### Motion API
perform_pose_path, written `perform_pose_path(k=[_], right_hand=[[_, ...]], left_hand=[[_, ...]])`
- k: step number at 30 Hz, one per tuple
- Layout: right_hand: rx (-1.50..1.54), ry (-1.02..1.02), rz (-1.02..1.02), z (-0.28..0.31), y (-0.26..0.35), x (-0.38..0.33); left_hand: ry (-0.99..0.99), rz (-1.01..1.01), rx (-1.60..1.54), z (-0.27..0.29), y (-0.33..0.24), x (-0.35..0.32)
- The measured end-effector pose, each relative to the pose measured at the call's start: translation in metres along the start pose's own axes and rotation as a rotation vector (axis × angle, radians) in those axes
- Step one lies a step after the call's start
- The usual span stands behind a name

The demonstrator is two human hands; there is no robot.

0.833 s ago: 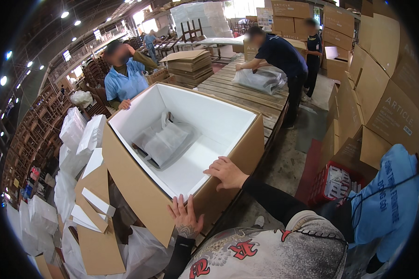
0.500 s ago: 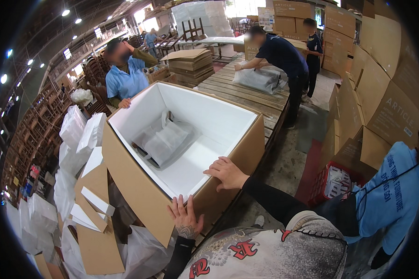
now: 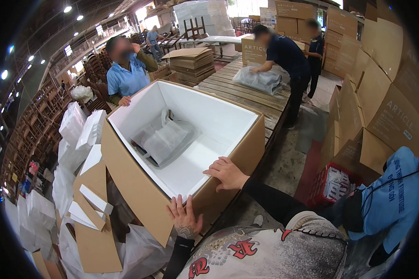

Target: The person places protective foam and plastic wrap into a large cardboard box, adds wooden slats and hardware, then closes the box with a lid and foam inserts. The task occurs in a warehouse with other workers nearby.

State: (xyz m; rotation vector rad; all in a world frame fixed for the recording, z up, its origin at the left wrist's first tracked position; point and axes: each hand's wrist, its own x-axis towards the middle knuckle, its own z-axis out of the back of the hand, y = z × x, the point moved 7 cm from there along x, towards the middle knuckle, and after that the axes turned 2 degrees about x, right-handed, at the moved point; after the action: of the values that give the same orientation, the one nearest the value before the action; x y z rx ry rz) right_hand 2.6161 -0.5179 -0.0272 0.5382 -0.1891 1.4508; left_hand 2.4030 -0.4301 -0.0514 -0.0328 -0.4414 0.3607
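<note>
A large cardboard box [image 3: 135,181] lined with white foam stands open in front of me. In its bottom lies a plastic-wrapped bundle [image 3: 165,139]. My left hand [image 3: 185,218] is spread flat against the box's near outer corner. My right hand [image 3: 226,173] rests palm down on the near rim of the foam lining, fingers apart. Neither hand holds anything. A person in a light blue shirt [image 3: 125,79] stands at the far end with a hand on the box's far rim.
White foam slabs [image 3: 77,135] and cardboard pieces [image 3: 95,232] pile up at the left. A wooden slat table [image 3: 246,93] lies behind, where a person in dark blue [image 3: 288,60] handles a plastic bag [image 3: 258,80]. Stacked cartons [image 3: 377,93] lean at the right, near a person in blue [image 3: 391,195].
My left hand has slid slightly along the box's near corner; my right hand stays on the rim. The box has barely moved.
</note>
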Motion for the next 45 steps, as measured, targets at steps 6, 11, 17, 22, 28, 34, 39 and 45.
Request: perform_pose_path(k=[6,11,17,22,28,34,39,45], right_hand=[[-0.004,-0.002,0.001,-0.001,0.001,-0.001],[-0.013,-0.007,0.017,-0.001,0.002,-0.001],[-0.018,-0.011,0.016,-0.004,0.004,-0.001],[0.003,-0.029,0.023,-0.004,0.005,-0.002],[0.012,-0.037,0.011,-0.008,0.004,-0.005],[0.029,-0.024,0.021,-0.011,0.002,-0.006],[0.049,-0.017,0.032,-0.01,0.003,-0.007],[0.047,-0.034,0.036,-0.013,0.005,-0.009]], left_hand=[[-0.024,0.004,0.011,0.001,0.0,-0.002],[-0.039,0.011,0.014,0.0,0.001,-0.003],[-0.054,0.016,0.009,-0.001,0.002,-0.005],[-0.051,0.024,0.015,-0.002,0.003,-0.006],[0.021,0.081,-0.049,0.012,-0.001,-0.004],[-0.12,0.016,0.015,0.032,0.005,0.036],[0.167,0.102,0.001,-0.017,0.025,0.078],[0.294,0.024,-0.06,-0.032,0.03,0.075]])
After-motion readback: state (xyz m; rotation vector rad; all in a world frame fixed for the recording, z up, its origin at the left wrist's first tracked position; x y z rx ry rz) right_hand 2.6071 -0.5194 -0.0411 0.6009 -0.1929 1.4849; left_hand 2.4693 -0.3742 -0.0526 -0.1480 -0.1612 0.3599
